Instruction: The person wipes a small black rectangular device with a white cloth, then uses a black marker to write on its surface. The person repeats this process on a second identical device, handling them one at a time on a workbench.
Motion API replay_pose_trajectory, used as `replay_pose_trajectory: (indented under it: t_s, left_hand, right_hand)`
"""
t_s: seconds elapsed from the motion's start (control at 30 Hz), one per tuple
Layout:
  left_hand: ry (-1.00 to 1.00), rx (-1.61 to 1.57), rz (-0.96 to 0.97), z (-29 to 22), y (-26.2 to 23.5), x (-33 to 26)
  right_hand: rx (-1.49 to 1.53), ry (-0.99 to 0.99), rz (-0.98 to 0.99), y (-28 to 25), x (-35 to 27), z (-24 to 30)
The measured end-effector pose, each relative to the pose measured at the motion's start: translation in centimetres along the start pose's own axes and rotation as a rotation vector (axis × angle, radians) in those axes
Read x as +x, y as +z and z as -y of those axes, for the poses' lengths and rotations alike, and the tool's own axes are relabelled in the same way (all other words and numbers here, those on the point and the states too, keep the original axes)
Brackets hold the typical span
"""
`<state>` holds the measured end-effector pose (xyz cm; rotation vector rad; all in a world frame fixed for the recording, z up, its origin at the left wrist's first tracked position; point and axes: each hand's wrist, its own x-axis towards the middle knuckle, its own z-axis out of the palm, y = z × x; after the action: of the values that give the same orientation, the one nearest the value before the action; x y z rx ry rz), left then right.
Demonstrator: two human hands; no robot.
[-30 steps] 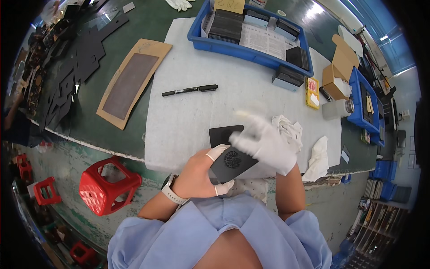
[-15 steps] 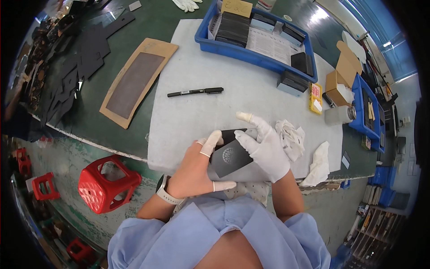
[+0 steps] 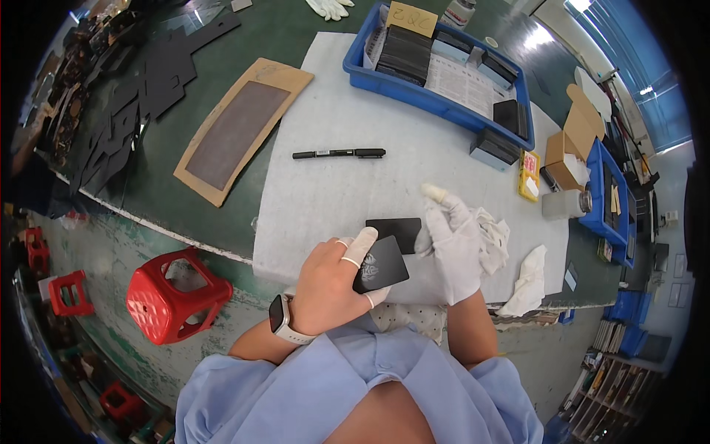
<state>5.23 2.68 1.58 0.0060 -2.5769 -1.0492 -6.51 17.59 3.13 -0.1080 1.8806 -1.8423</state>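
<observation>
My left hand (image 3: 333,275), with cream finger cots on some fingers and a watch at the wrist, grips a black card (image 3: 384,266) by its left side. A pale emblem is printed on that card, which is tilted toward me. Just beyond it, a second black card (image 3: 404,232) lies on the white sheet, partly covered by the first. To its right is my right hand (image 3: 455,248) in a white glove, a cream cot on one fingertip. Its fingers are apart and nothing shows between them; the thumb is beside the second card's right edge.
A black marker (image 3: 339,154) lies on the white sheet (image 3: 296,214). Beyond, a blue tray (image 3: 436,106) holds stacks of black cards. Crumpled white cloth (image 3: 492,240), a jar (image 3: 563,205) and a yellow box (image 3: 529,176) are rightward. A brown-framed abrasive-looking board (image 3: 237,133) and red stool (image 3: 177,296) are left.
Both hands were at the emblem card; my right hand has let go and drawn slightly right. My left hand has turned the card, and more of the second card now shows.
</observation>
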Motion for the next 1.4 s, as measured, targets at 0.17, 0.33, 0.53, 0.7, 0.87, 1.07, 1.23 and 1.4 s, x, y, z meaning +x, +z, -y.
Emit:
replay_pose_trajectory:
  t_s: [0.17, 0.33, 0.53, 0.7, 0.87, 1.07, 1.23, 1.4]
  left_hand:
    - [-0.005, -0.064, 0.046, 0.2, -0.2, -0.3]
    - [0.049, -0.266, 0.147, 0.9, -0.4, -0.5]
    - [-0.005, -0.244, 0.134, 1.0, 0.5, -2.2]
    - [-0.086, -0.259, 0.057, 1.9, -0.1, -2.7]
    - [-0.074, -0.295, 0.132, 2.0, -1.5, -2.4]
    - [-0.069, -0.315, 0.104, 2.7, -1.5, -2.8]
    - [-0.124, -0.407, 0.125, 2.3, -3.0, -3.1]
    - [-0.084, -0.311, 0.111, 2.3, -2.8, -3.6]
  right_hand:
    - [-0.045, -0.137, 0.31, 1.6, -0.8, -0.7]
    - [-0.089, -0.219, 0.284, 1.7, -1.2, -2.1]
    - [-0.189, -0.049, 0.228, 2.1, -1.3, -1.9]
    - [-0.239, -0.079, 0.312, 3.5, -2.3, -0.5]
    - [-0.189, 0.007, 0.328, 3.5, -0.6, -1.6]
    - [-0.278, -0.236, 0.391, 3.7, -0.3, -2.6]
    - [-0.075, -0.042, 0.477, 2.8, -0.2, -3.3]
    - [0.076, -0.172, 0.509, 4.9, -1.3, -2.7]
